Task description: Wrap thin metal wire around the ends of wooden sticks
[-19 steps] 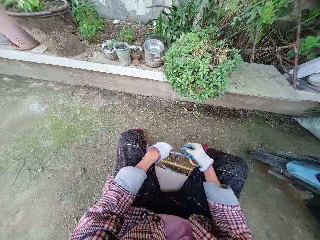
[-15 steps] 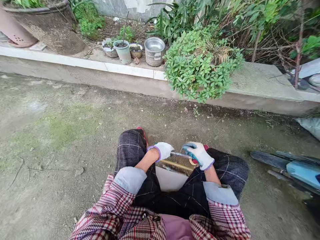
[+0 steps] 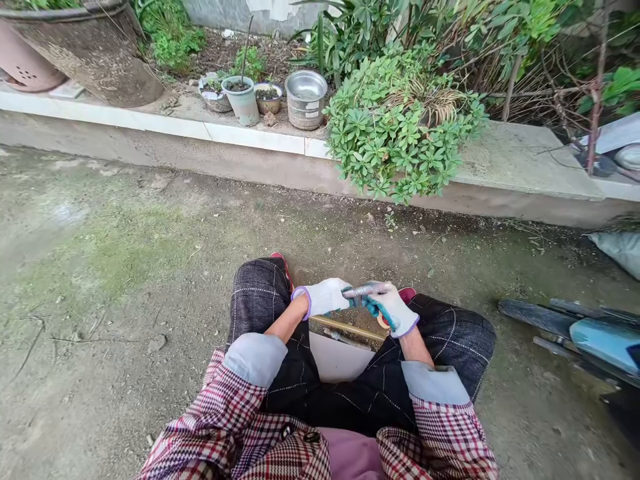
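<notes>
My left hand [image 3: 327,297], in a white work glove with a purple cuff and teal-coated fingers, is closed at the left end of a short silver metal rod [image 3: 367,290]. From the other side, my right hand [image 3: 393,312], gloved the same way, has its fingers curled around the rod's right part. The rod lies nearly level above my lap, tilted slightly up to the right. Beneath the hands, a yellowish bar [image 3: 345,327] crosses between my legs, in front of a pale flat surface [image 3: 337,357]. Smaller metal pieces by the bar are too small to name.
A low ledge [image 3: 255,137] runs across in front, bearing a metal pot [image 3: 306,100], a pale plant pot [image 3: 241,100] and a large planter [image 3: 100,53]. A leafy bush [image 3: 395,133] overhangs it. At right lies a blue and black wheeled object [image 3: 600,340], partly out of view.
The rod has tipped from sloping down to the right to sloping slightly up. My right hand has shifted slightly left and turned, and more of the rod shows.
</notes>
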A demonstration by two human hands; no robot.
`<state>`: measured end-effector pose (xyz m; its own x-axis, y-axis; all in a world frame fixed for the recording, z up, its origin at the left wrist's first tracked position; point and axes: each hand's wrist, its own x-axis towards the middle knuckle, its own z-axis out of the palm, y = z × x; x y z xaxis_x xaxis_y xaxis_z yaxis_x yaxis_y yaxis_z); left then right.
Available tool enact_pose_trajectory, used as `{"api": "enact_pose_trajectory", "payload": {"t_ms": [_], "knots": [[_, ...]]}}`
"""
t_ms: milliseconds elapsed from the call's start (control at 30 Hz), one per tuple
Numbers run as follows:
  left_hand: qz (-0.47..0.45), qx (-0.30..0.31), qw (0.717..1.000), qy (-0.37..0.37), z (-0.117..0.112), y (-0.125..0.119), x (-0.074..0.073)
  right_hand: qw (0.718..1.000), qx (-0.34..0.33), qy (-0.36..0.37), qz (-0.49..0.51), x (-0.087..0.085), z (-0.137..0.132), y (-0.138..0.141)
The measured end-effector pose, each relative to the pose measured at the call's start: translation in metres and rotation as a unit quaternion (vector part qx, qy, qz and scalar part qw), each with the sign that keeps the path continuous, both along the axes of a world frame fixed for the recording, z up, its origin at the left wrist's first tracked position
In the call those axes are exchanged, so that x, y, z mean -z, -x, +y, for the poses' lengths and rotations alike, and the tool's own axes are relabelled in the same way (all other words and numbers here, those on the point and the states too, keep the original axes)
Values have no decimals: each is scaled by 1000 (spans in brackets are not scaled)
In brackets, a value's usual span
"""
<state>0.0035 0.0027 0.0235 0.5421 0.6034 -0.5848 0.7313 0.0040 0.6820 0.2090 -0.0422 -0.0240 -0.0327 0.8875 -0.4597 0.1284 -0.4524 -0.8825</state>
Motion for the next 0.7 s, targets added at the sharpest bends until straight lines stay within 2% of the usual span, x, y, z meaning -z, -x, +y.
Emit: {"api": "enact_pose_trajectory", "payload": {"t_ms": [100, 200, 433, 567, 700], "knots": [[29, 14, 998, -47, 2, 1, 8, 1000, -1, 6, -6, 2, 0, 8], [74, 28, 992, -102, 5, 2, 15, 999, -32, 9, 0, -2, -4, 14], [179, 53, 963, -194, 4, 7, 20, 995, -98, 1, 2, -12, -16, 16], [199, 114, 952, -202, -1, 5, 25, 996, -89, -11, -13, -12, -13, 3], [171, 178, 950, -193, -6, -1, 30, 998, -43, -28, -32, -9, -4, -10]]}}
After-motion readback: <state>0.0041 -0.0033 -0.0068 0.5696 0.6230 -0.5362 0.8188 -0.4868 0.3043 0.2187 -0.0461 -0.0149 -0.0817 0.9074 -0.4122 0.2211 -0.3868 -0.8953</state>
